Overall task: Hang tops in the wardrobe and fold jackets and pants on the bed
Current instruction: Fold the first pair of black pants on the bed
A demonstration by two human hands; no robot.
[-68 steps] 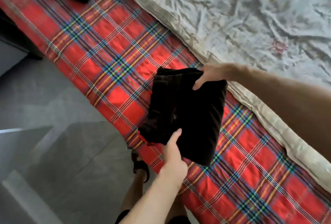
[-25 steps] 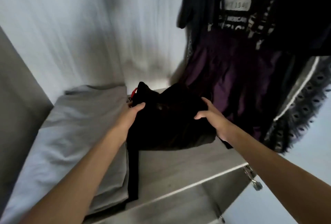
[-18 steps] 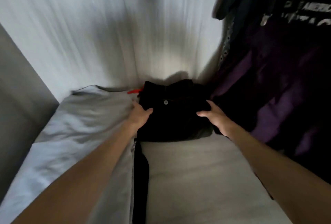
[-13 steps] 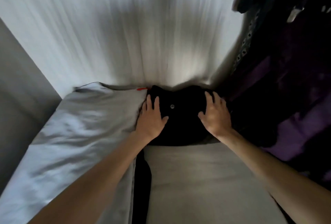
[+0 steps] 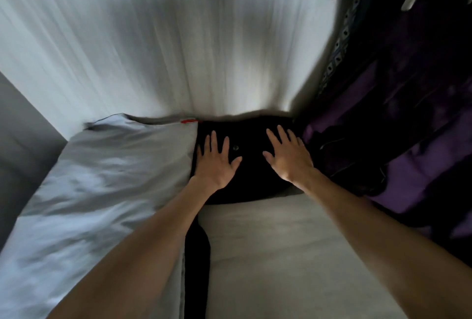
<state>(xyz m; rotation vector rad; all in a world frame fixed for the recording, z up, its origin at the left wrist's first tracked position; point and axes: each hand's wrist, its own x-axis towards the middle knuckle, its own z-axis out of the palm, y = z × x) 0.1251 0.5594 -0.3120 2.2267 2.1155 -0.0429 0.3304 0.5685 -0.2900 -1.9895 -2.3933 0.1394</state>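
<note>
The folded black fabric garment [image 5: 251, 181] lies at the far end of the pale wardrobe shelf [image 5: 281, 255], against the white back wall [image 5: 178, 50]. The left hand [image 5: 215, 163] and right hand [image 5: 288, 159] press flat on it, fingers straight and spread. A folded grey cloth pile [image 5: 102, 191] sits on the left and dark purple hanging tops [image 5: 408, 165] on the right. This piece looks stowed, and some tops are already hung. The bed is out of view, so what is left cannot be told.

Inside the wardrobe [image 5: 76, 45], a shadowed white back panel [image 5: 204, 38] meets a grey side panel [image 5: 18, 135] above a pale shelf [image 5: 281, 255].
</note>
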